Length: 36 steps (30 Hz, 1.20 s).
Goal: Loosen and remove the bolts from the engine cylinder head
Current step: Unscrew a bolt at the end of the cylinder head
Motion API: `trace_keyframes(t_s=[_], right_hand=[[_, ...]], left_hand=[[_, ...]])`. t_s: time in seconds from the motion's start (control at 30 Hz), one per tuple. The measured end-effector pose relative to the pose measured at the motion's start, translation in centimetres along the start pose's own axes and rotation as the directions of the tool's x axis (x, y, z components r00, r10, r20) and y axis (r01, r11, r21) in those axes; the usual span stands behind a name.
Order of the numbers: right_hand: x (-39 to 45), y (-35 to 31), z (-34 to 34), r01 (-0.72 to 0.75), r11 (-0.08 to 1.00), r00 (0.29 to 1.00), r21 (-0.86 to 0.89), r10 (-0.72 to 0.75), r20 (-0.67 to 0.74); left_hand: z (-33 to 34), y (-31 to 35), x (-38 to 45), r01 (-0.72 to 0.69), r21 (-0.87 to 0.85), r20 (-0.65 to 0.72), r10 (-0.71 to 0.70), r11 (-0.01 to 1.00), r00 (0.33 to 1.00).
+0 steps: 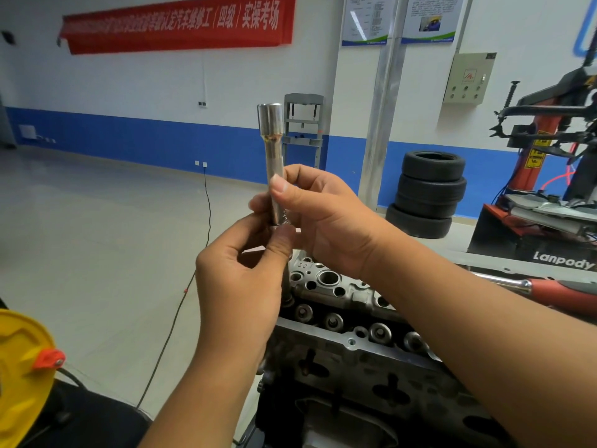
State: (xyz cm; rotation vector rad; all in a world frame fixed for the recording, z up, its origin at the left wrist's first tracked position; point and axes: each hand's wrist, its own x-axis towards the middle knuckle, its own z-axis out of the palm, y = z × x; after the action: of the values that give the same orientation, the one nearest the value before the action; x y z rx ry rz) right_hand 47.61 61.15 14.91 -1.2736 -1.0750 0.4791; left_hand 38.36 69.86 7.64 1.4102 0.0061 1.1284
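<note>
- A long silver socket (pixel 274 163) stands upright in the air above the engine cylinder head (pixel 349 321), wide end up.
- The right hand (pixel 323 218) pinches its lower shaft between thumb and curled fingers; the left hand (pixel 245 279) pinches at its bottom end, thumb pressed there. What sits at that joint is too hidden to name.
- A dark shaft (pixel 287 282) runs down from below the left thumb to the head's near edge; whether it is a bolt I cannot tell.
- The cylinder head lies under both forearms, its round bores open and a row of valve springs (pixel 355 324) along it.
- A red-handled wrench (pixel 549 291) lies behind the right forearm.
- Beyond, stacked tyres (pixel 426 195) stand against the blue-and-white wall, beside a tyre changer (pixel 549 176).
- A red banner (pixel 177 24) hangs high; a black cable (pixel 181 305) trails over the pale floor.
- A yellow container (pixel 19 367) sits at lower left.
</note>
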Motion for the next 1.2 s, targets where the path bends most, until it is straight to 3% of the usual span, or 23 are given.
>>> trace_keyframes(t_s=[0.2,0.4,0.6,0.8,1.0,1.2], right_hand=[[-0.06,-0.09,0.13,0.005,0.999,1.0,-0.043,-0.005,-0.009],[-0.12,-0.13,0.34,-0.046,0.999,0.999,0.023,0.046,0.02],[-0.04,-0.16,0.23,-0.001,1.0,1.0,0.017,0.0,0.02],[-0.05,-0.17,0.23,0.005,1.0,1.0,0.002,-0.005,0.009],[-0.1,-0.15,0.51,-0.052,0.998,0.998,0.046,0.05,0.04],[-0.21,-0.4,0.43,-0.027,0.999,0.999,0.019,0.026,0.047]], left_hand=[[0.14,0.13,0.11,0.019,0.008,0.061,-0.02,1.0,0.998],[-0.12,-0.39,0.05,-0.043,0.042,-0.019,0.044,0.998,0.999],[0.03,-0.36,-0.12,-0.06,0.03,-0.024,0.061,0.998,0.998],[0.2,0.11,0.1,-0.003,0.024,0.08,0.001,1.0,0.997],[-0.09,-0.11,0.07,-0.022,0.031,-0.01,0.022,0.999,1.0],[-0.07,0.02,-0.11,-0.022,0.013,0.003,0.022,1.0,1.0]])
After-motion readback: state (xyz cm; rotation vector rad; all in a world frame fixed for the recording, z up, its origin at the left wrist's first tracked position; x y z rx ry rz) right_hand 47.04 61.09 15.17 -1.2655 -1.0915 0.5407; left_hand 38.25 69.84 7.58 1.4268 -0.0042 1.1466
